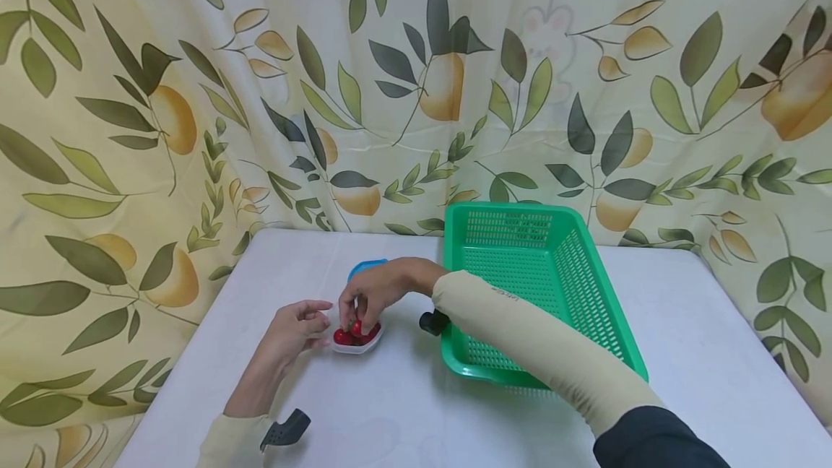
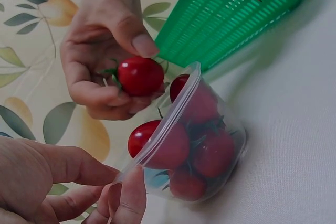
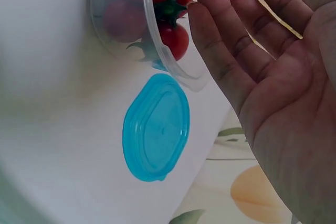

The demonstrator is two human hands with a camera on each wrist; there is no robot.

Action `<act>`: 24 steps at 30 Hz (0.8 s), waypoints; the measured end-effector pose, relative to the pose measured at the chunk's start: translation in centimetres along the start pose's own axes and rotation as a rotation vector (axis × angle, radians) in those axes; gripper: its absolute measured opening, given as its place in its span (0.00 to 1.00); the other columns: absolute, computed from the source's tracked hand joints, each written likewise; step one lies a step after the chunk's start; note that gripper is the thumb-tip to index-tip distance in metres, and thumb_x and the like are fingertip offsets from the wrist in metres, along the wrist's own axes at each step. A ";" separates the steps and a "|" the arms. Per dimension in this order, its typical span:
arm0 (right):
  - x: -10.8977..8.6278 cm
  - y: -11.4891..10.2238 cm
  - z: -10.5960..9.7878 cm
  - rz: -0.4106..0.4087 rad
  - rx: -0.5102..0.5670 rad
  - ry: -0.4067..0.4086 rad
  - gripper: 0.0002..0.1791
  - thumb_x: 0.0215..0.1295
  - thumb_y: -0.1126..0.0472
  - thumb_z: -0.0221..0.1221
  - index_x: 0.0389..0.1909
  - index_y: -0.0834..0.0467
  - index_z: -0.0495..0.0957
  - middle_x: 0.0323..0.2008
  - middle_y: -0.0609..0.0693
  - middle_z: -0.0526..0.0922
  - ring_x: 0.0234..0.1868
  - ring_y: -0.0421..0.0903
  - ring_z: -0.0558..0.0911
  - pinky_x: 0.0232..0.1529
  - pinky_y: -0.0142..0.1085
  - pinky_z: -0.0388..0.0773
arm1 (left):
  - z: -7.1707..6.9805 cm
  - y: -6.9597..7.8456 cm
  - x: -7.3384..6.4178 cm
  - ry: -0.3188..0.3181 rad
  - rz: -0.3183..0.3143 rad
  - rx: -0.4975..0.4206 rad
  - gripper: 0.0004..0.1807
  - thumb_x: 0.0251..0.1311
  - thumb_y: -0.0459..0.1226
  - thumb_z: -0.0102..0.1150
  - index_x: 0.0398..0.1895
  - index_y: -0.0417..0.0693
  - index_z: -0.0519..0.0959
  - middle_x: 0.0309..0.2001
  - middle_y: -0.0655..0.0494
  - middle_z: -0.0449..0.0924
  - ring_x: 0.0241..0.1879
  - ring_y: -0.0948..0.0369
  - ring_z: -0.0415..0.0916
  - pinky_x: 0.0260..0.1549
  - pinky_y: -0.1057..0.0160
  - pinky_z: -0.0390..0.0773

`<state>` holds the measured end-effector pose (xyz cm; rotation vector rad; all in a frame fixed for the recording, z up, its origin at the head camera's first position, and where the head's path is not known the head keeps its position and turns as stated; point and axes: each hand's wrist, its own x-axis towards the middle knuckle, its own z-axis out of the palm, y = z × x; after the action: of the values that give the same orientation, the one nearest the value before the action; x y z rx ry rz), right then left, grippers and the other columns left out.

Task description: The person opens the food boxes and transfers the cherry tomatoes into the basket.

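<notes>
A small clear plastic container [image 1: 354,349] of red cherry tomatoes [image 2: 214,152] with green stems stands on the table. Above its opening, my right hand [image 1: 379,286] pinches one cherry tomato [image 2: 140,76] between thumb and fingers. At the container's left side is my left hand [image 1: 292,331]; in the left wrist view its thumb and a finger pinch a corner of the rim. The right wrist view shows my right palm and fingers beside the rim, with the held tomato mostly cut off at the top edge.
A blue lid [image 3: 156,129] lies on the white table [image 1: 390,410] just behind the container. To the right stands a large green plastic basket [image 1: 520,258], with my right forearm reaching across it. A leaf-and-fruit patterned curtain [image 1: 403,186] hangs behind the table.
</notes>
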<state>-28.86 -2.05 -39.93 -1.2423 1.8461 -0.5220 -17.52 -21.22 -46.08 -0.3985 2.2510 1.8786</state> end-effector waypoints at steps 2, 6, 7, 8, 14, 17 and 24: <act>-0.2 -0.1 0.0 0.003 0.007 0.009 0.13 0.61 0.65 0.70 0.46 0.50 0.84 0.45 0.41 0.83 0.46 0.39 0.81 0.49 0.30 0.82 | 0.0 0.0 0.0 0.000 -0.001 0.004 0.19 0.69 0.26 0.55 0.61 0.34 0.76 0.39 0.48 0.75 0.39 0.56 0.76 0.33 0.66 0.86; -0.7 -0.3 -0.1 0.000 0.016 0.022 0.13 0.61 0.65 0.70 0.45 0.50 0.82 0.45 0.41 0.82 0.45 0.40 0.82 0.48 0.30 0.82 | 0.0 0.0 -0.1 -0.001 -0.004 0.010 0.19 0.68 0.26 0.55 0.61 0.35 0.76 0.39 0.48 0.75 0.39 0.56 0.76 0.34 0.65 0.86; -0.8 -0.3 -0.1 -0.003 0.015 0.027 0.13 0.62 0.65 0.70 0.45 0.50 0.82 0.45 0.41 0.82 0.46 0.40 0.82 0.48 0.30 0.82 | 0.0 0.0 -0.1 0.000 -0.005 0.012 0.19 0.68 0.26 0.55 0.61 0.35 0.76 0.39 0.48 0.75 0.39 0.56 0.76 0.34 0.65 0.86; -0.9 -0.3 -0.2 -0.009 0.019 0.031 0.13 0.62 0.65 0.70 0.45 0.51 0.82 0.45 0.41 0.82 0.46 0.41 0.83 0.48 0.31 0.83 | 0.0 0.0 -0.1 0.001 -0.005 0.012 0.19 0.68 0.26 0.55 0.61 0.35 0.76 0.40 0.48 0.75 0.39 0.56 0.76 0.34 0.65 0.86; -1.5 -0.2 -0.5 -0.064 0.044 0.052 0.13 0.62 0.66 0.68 0.48 0.54 0.83 0.45 0.42 0.83 0.47 0.44 0.84 0.49 0.32 0.83 | 0.0 0.0 0.0 -0.005 -0.007 0.007 0.18 0.69 0.26 0.55 0.61 0.35 0.76 0.39 0.48 0.75 0.39 0.56 0.76 0.35 0.65 0.86; -1.8 -0.2 -0.6 -0.083 0.043 0.051 0.12 0.63 0.67 0.67 0.47 0.54 0.84 0.46 0.41 0.83 0.46 0.42 0.84 0.50 0.32 0.83 | 0.0 0.0 0.0 -0.008 -0.007 0.003 0.19 0.69 0.26 0.55 0.61 0.35 0.76 0.39 0.48 0.75 0.39 0.55 0.76 0.34 0.65 0.86; -3.0 -0.3 -0.6 -0.087 0.060 0.058 0.13 0.63 0.68 0.67 0.47 0.54 0.84 0.47 0.45 0.84 0.47 0.43 0.83 0.52 0.33 0.82 | -0.1 -0.1 0.0 -0.013 -0.012 0.011 0.19 0.69 0.27 0.55 0.62 0.35 0.76 0.40 0.48 0.76 0.41 0.54 0.76 0.35 0.65 0.86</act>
<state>-28.70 0.45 -38.16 -1.2834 1.8174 -0.6626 -17.48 -21.35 -46.12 -0.3961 2.2446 1.8572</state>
